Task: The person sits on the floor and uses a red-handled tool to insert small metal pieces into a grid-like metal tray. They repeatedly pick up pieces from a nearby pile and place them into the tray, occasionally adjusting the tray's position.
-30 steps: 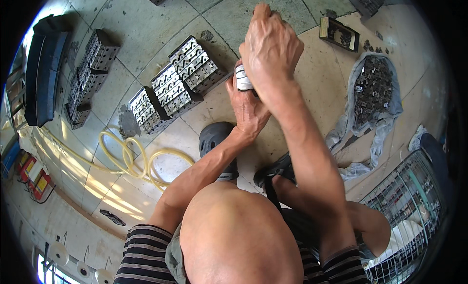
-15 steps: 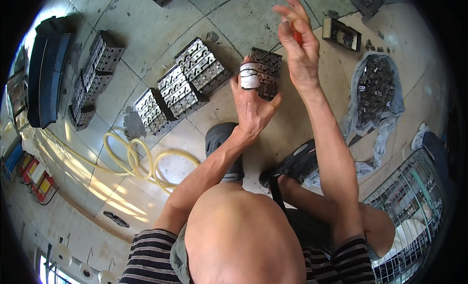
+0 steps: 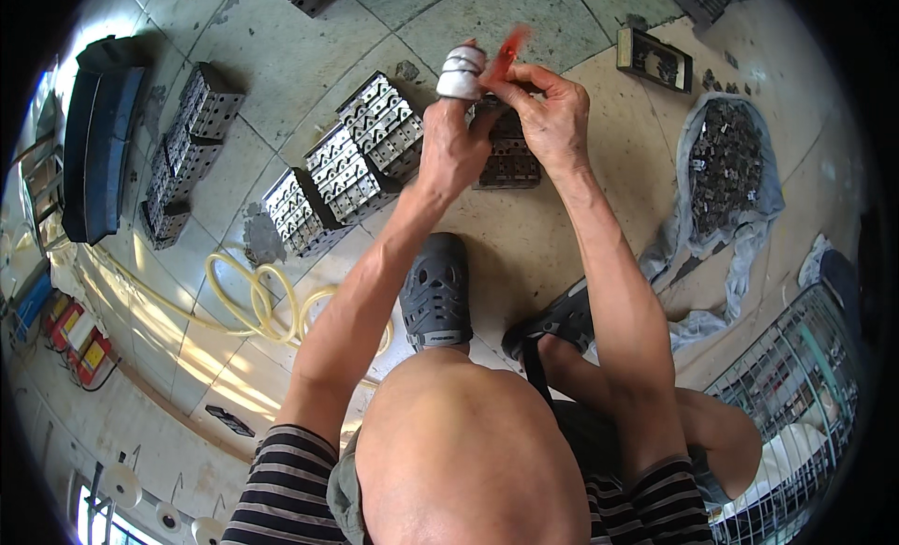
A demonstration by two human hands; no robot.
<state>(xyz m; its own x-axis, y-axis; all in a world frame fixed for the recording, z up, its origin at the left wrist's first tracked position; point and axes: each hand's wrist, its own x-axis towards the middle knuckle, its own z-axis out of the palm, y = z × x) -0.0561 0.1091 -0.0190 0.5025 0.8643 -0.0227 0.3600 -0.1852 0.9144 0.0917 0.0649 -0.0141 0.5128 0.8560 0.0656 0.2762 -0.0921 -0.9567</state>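
A dark metal block (image 3: 508,163) with rows of grooves and holes lies on the floor in front of me, its far part covered by my hands. My right hand (image 3: 554,124) is closed on a red-handled tool (image 3: 506,56), smeared by motion, above the block's far end. Close by on the left, my left hand (image 3: 454,142) has white wrapping around its fingers. Its thumb bends in toward the tool's lower end and the block. Whatever lies between thumb and fingers is hidden.
More metal blocks (image 3: 379,124) stand in a row to the left, with another stack (image 3: 192,152) beyond. A bag of small dark metal pieces (image 3: 721,161) and an open box (image 3: 655,60) are on the right. A yellow hose (image 3: 257,297) coils at left; a wire crate (image 3: 796,386) stands right.
My right hand has come down and left, bringing the red-handled tool over the block. My left hand has shifted up and left toward the block's far end.
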